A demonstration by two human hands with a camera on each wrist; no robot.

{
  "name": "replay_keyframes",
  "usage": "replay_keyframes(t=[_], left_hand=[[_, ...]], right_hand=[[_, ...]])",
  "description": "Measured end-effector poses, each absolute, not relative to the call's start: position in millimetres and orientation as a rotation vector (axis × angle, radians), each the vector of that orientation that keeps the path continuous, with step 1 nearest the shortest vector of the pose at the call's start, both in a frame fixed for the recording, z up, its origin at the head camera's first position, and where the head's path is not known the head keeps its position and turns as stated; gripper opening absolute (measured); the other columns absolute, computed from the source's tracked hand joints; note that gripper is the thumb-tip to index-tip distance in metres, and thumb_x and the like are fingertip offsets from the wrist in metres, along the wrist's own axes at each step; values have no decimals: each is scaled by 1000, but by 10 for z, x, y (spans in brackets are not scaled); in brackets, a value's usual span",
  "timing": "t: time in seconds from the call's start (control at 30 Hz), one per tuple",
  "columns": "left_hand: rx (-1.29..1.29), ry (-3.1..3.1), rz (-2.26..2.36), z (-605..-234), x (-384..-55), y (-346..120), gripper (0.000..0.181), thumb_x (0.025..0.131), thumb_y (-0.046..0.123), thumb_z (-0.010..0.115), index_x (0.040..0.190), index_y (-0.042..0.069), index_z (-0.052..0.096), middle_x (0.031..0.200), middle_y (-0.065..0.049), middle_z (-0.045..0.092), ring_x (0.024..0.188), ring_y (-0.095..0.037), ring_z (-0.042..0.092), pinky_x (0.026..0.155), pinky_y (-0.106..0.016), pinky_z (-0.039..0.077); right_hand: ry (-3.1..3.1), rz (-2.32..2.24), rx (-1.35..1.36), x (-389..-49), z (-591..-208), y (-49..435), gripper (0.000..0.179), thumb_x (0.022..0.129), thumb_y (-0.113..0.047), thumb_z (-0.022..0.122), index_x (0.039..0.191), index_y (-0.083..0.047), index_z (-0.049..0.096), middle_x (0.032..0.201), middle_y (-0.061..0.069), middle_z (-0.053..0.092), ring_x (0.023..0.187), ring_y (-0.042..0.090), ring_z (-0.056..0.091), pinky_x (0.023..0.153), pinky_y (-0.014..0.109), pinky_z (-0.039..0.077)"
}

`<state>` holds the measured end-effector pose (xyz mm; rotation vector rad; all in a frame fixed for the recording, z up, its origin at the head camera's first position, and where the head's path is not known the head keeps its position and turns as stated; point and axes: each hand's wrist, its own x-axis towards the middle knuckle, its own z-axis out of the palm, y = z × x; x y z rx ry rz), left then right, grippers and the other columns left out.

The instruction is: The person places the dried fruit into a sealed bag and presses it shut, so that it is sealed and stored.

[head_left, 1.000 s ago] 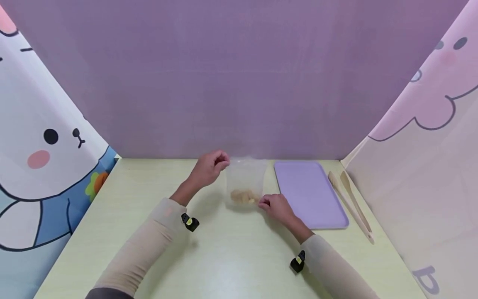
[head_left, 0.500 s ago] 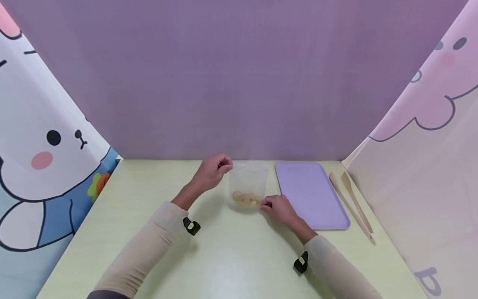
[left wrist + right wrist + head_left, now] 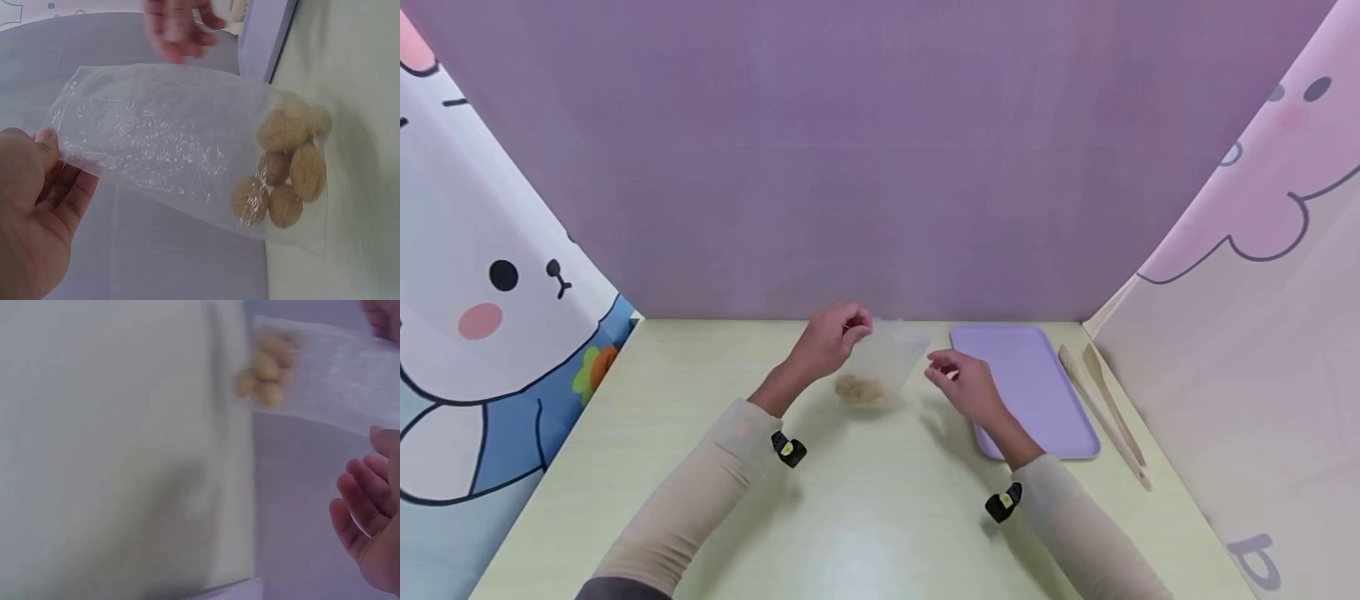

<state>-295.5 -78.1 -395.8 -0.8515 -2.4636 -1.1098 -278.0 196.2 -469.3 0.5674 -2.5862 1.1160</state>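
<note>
My left hand (image 3: pixel 833 340) pinches a clear plastic bag (image 3: pixel 156 131) by one upper corner, thumb against fingers. At the bag's bottom lie several round brown nuts (image 3: pixel 281 162) with rough shells, which look like walnuts. The bag hangs tilted in the head view, its bottom swung toward the left and low over the table. Just to its right is my right hand (image 3: pixel 970 390), fingers loosely bent and holding nothing. In the right wrist view the right thumb (image 3: pixel 384 440) is right by the bag's edge.
A lilac tray (image 3: pixel 1030 383) lies on the pale table (image 3: pixel 850 517) to the right, partly behind my right hand and wrist. Beyond it are two long wooden utensils (image 3: pixel 1108 417) side by side. A purple backdrop (image 3: pixel 880 167) rises at the table's far edge.
My right hand has let go of the bag's lower right corner and moved up. The bag's bottom has swung left with the nuts, while my left hand keeps its pinch.
</note>
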Motion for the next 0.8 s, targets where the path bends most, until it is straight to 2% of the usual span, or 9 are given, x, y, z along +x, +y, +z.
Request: replay_keyframes(t=[0.2, 0.5, 0.8], left_hand=[[-835, -2417, -1205, -3989, -2973, -809, 7, 96, 9, 68, 92, 7, 63, 86, -6, 61, 79, -17, 57, 72, -30, 50], [-832, -2391, -1370, -4073, -2990, -839, 6, 98, 7, 66, 93, 7, 62, 84, -6, 60, 76, -17, 56, 68, -26, 49], [-765, -2407, -1467, -4140, -2996, -862, 5, 99, 10, 66, 98, 6, 63, 84, -7, 62, 74, -17, 59, 65, -26, 50]], right_hand=[[-2493, 1301, 519, -2808, -4465, 1877, 29, 93, -15, 75, 118, -2, 70, 100, 12, 76, 90, 21, 70, 76, 26, 56], [-2360, 1403, 450, -2834, -4428, 1825, 11, 92, -11, 76, 99, -3, 77, 90, 15, 76, 78, 3, 64, 71, 16, 52], [-2290, 1229, 459, -2846, -4283, 1837, 8, 89, -9, 78, 89, -1, 77, 82, 14, 76, 71, 0, 61, 67, 13, 50]])
